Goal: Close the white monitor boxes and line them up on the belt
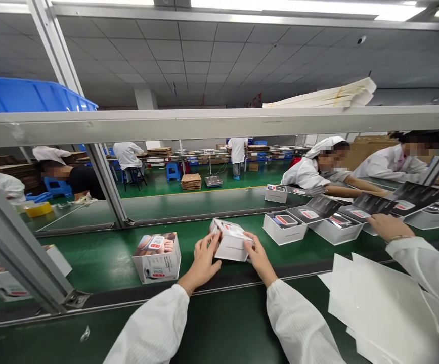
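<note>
A small white printed carton [232,243] is held tilted between my two hands over the green conveyor belt. My left hand [204,260] has its fingers on the carton's left side and top edge. Against its right end, my right hand [258,258] presses with thumb and fingers. To the left stands a closed carton [158,258] with a photo on top and printing on its side. Right of my hands, an open carton [284,226] shows a device with an orange-and-white screen picture inside, its dark lid folded out.
White sheets [386,308] lie stacked at the lower right. A co-worker's hand [388,227] touches the row of open cartons. A metal post [105,182] and shelf beam [219,124] frame the bench. More cartons [5,280] sit left; a blue bin [26,96] rests above.
</note>
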Available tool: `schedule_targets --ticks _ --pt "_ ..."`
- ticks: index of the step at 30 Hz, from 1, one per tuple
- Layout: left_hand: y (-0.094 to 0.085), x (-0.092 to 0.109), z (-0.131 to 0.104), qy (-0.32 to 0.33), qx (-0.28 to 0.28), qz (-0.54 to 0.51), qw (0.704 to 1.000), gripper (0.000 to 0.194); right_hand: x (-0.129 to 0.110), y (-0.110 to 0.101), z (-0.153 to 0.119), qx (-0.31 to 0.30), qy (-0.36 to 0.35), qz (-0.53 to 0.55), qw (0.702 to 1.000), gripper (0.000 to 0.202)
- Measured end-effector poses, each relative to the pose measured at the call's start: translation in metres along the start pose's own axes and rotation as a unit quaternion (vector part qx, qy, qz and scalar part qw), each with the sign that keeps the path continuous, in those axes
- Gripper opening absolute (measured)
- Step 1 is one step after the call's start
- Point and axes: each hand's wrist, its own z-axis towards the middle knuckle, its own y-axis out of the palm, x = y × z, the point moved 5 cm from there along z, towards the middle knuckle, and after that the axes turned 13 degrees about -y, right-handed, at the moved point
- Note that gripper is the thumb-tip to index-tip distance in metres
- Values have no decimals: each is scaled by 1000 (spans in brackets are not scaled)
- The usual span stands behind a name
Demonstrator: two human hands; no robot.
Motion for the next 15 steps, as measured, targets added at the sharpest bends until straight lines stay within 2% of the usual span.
schedule_targets --ticks 2,3,6,8,11,15 --pt "-30 13 13 59 -2 75 995 99 4 8 2 8 24 59 998 66" --pt "-43 19 21 89 -22 103 990 99 4 13 2 5 16 73 997 66" --pt "-65 29 41 133 -133 140 972 102 2 24 2 -7 -38 39 998 60" --pt "-69 25 49 119 -165 169 964 101 3 28 0 -8 -44 -34 998 55" --pt "-68 6 48 67 -169 203 962 101 5 28 -5 -19 -42 -122 991 48" --pt "-68 -16 35 29 -188 174 966 97 5 27 -8 -40 -46 -130 990 38"
